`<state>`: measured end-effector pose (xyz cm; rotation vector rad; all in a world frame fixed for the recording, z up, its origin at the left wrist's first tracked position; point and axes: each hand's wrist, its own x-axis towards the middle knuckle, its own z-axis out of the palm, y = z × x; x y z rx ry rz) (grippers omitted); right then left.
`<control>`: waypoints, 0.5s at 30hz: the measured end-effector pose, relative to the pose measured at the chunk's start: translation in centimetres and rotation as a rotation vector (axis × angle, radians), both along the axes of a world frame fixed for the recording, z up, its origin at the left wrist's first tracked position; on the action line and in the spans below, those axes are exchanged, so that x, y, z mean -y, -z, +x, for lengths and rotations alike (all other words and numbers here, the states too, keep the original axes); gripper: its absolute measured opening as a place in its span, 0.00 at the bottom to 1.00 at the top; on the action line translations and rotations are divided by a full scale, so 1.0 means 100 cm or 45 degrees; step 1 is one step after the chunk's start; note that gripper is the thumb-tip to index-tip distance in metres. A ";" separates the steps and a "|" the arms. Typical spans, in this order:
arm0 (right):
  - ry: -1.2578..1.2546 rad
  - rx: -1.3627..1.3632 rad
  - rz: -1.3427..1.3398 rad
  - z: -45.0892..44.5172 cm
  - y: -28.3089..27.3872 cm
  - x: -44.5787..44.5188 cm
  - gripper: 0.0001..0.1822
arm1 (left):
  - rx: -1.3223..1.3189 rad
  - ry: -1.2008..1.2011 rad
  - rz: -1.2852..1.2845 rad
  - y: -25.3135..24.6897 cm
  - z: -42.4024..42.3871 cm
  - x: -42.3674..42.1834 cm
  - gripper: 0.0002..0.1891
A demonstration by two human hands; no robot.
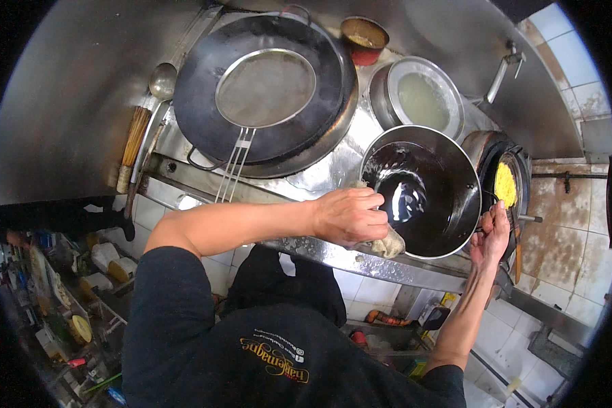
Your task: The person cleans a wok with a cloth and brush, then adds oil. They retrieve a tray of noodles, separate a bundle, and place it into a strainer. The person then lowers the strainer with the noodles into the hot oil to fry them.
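A deep metal pot (438, 224) with dark, shiny liquid (405, 188) in it is tilted over the front right of the stove. My left hand (351, 215) is closed on a folded, stained cloth (389, 245) against the pot's left side; any handle there is hidden. On the pot's right side, my right hand (491, 232) grips its thin loop handle with the thumb pointing up. Just beyond that hand is a round strainer (515, 158) with yellow food (505, 184), over a dark wok-like vessel (477, 145).
A large black wok (196, 109) carries a round mesh strainer (265, 89), its handle jutting over the front edge. A steel pot with cloudy liquid (423, 99) and a red pot (365, 53) stand behind. A ladle (163, 81) and bamboo brush (135, 132) lie left. A tap (502, 76) projects right.
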<state>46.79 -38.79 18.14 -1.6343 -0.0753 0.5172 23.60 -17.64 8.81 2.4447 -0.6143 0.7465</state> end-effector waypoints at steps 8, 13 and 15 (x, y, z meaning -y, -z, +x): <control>-0.023 -0.055 0.003 -0.025 -0.083 -0.083 0.16 | 0.110 -0.320 -0.481 -0.044 -0.044 -0.026 0.18; -0.093 -0.040 -0.040 -0.038 -0.112 -0.134 0.15 | 0.265 -0.434 -0.639 -0.054 -0.063 -0.047 0.19; -0.138 -0.027 -0.037 -0.035 -0.115 -0.151 0.13 | 0.256 -0.472 -0.704 -0.056 -0.068 -0.054 0.18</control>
